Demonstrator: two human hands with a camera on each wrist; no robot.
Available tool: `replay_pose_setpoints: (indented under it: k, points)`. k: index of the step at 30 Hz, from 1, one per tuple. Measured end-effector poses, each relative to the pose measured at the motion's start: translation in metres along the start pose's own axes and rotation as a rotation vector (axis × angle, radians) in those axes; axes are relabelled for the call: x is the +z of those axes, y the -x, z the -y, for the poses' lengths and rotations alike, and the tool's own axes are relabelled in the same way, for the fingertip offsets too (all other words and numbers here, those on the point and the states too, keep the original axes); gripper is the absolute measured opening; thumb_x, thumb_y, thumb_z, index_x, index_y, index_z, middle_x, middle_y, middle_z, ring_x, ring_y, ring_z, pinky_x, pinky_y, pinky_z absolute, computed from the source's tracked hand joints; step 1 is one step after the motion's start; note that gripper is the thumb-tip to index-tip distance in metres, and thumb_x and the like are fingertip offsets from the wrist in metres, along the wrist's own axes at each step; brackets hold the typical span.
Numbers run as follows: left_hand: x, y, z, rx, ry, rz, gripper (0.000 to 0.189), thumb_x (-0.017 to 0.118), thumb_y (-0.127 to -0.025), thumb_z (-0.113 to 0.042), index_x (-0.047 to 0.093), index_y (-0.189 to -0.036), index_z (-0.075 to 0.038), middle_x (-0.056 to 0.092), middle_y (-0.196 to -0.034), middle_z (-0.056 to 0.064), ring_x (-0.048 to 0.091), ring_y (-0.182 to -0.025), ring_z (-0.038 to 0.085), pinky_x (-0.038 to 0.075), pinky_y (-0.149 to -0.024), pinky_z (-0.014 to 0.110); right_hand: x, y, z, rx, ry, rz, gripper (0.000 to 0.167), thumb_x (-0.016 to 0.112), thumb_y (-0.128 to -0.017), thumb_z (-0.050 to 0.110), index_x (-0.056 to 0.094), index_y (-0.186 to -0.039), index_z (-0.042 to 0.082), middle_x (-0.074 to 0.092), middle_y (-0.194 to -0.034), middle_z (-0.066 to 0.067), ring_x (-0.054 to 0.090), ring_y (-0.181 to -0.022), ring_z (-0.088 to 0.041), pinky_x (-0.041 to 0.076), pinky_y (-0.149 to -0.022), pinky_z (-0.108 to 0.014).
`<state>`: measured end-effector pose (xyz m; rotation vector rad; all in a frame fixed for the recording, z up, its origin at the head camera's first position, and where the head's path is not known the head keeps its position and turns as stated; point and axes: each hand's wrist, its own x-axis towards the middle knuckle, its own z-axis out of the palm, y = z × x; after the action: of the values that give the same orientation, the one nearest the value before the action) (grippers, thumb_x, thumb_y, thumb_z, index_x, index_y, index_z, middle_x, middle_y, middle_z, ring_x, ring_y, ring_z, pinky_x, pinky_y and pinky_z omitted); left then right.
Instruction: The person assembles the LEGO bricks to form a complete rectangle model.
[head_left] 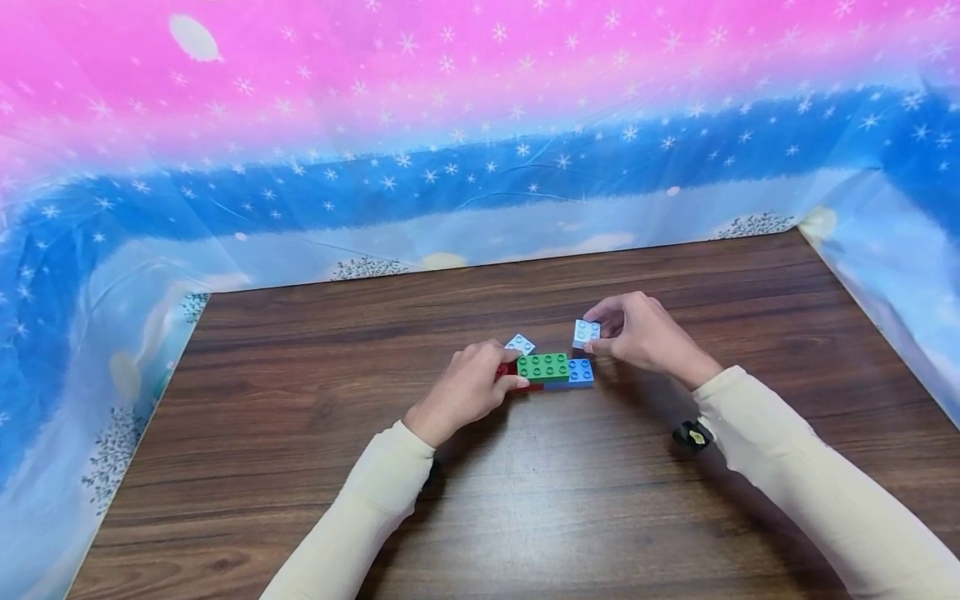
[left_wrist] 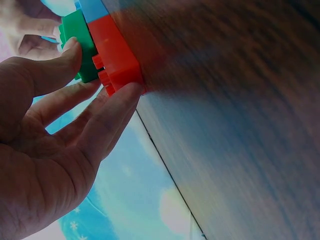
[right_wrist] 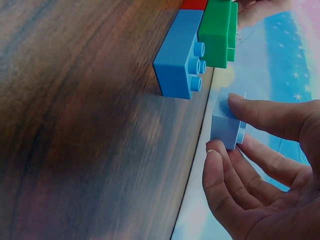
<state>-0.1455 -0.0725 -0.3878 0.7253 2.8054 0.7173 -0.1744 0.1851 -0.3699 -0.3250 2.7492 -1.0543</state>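
A green brick (head_left: pixel 543 367) sits on top of a red brick (left_wrist: pixel 117 52) and a blue brick (head_left: pixel 581 372), bridging the two where they stand end to end on the table. My left hand (head_left: pixel 468 383) grips this joined row at its red end, its thumb by the green brick in the left wrist view. Between thumb and fingers, my right hand (head_left: pixel 641 337) pinches a small pale-blue square brick (right_wrist: pixel 226 120), held apart from the row, above and behind its blue end. Another pale square brick (head_left: pixel 520 344) is just behind the row, near the left fingers.
The brown wooden table (head_left: pixel 300 467) ends at the back against a pink and blue snowflake cloth (head_left: pixel 480 150), which also hangs along both sides. A dark strap device (head_left: pixel 692 436) is on the right wrist, below the cream sleeve.
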Motion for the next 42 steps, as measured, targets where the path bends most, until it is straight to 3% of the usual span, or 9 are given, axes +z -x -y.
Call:
replay_pose_setpoints:
  k: [15, 26, 42]
  points:
    - [0.0, 0.001, 0.0, -0.002, -0.008, 0.003, 0.043, 0.073, -0.096, -0.022, 0.066, -0.132, -0.001, 0.066, -0.102, 0.011, 0.052, -0.076, 0.018, 0.046, -0.068, 0.033, 0.004, 0.011, 0.0, -0.044, 0.035, 0.071, 0.034, 0.083, -0.085, 0.011, 0.074, -0.116, 0.002, 0.072, -0.101, -0.01, 0.066, -0.093, -0.024, 0.053, -0.084, -0.046]
    - [0.0, 0.001, 0.001, -0.013, 0.0, 0.007, 0.044, 0.073, -0.096, -0.023, 0.066, -0.133, -0.001, 0.067, -0.105, 0.012, 0.053, -0.078, 0.019, 0.047, -0.07, 0.033, 0.007, 0.013, -0.001, -0.071, 0.005, 0.118, 0.031, 0.082, -0.085, 0.009, 0.074, -0.114, 0.001, 0.073, -0.1, -0.01, 0.067, -0.092, -0.023, 0.055, -0.082, -0.043]
    - [0.001, 0.0, 0.001, -0.002, -0.007, -0.003, 0.042, 0.073, -0.096, -0.022, 0.067, -0.132, -0.002, 0.066, -0.102, 0.011, 0.054, -0.078, 0.018, 0.047, -0.07, 0.034, 0.011, 0.014, 0.001, -0.099, -0.011, 0.126, 0.03, 0.083, -0.084, 0.008, 0.075, -0.111, -0.001, 0.074, -0.1, -0.01, 0.07, -0.091, -0.022, 0.056, -0.082, -0.042]
